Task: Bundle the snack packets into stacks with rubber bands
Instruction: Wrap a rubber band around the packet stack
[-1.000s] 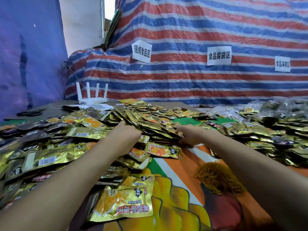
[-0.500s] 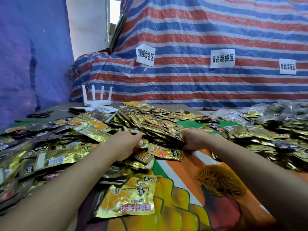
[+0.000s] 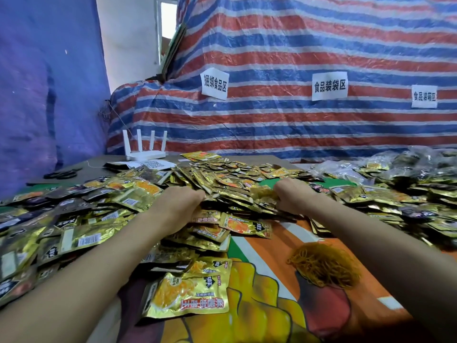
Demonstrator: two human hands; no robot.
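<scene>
Gold foil snack packets [image 3: 230, 191] lie in a wide heap across the table. My left hand [image 3: 178, 206] digs into the heap's near edge from the left, fingers curled among the packets. From the right, my right hand [image 3: 294, 196] does the same, and a row of overlapping packets sits bunched between the two hands. Their fingertips are hidden in the heap. One large packet [image 3: 190, 295] lies flat close to me. A loose pile of orange rubber bands [image 3: 324, 266] rests on the printed cloth under my right forearm.
A white router [image 3: 146, 149] and black scissors [image 3: 61, 173] sit at the table's far left. More packets spread left [image 3: 74, 231] and right [image 3: 408, 201], with clear bags [image 3: 346, 169] behind them. A striped tarp [image 3: 296, 120] with paper labels rises behind the table.
Both hands stay dug into the heap at nearly the same spots, bunching the packets between them slightly. The view has tilted a little.
</scene>
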